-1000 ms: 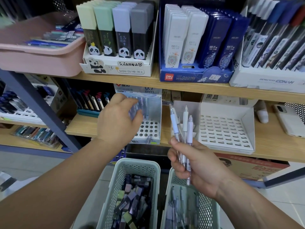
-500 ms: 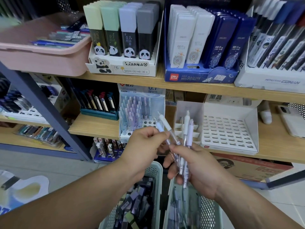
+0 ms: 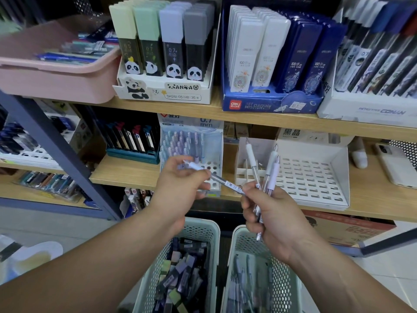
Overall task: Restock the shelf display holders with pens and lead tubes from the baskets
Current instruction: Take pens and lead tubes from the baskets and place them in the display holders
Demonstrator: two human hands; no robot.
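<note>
Just before the blue pen holder (image 3: 190,124) the left hand (image 3: 180,186) pinches one pen (image 3: 228,184) in its grip, slanted, its far end touching the right hand (image 3: 273,215). Right of that holder, the right hand's grip curls round three pens (image 3: 272,161) – upright before the white holder (image 3: 316,184). Below the blue holder stand two baskets – lead tubes (image 3: 182,274) fill the left basket (image 3: 209,224), and more pens lie in the right basket (image 3: 237,233).

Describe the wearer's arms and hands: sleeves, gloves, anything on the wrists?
The left forearm and right forearm are bare up to the frame edge, with no sleeve in view. The left hand and right hand are ungloved. No watch, wristband, ring, tape or marking shows.
</note>
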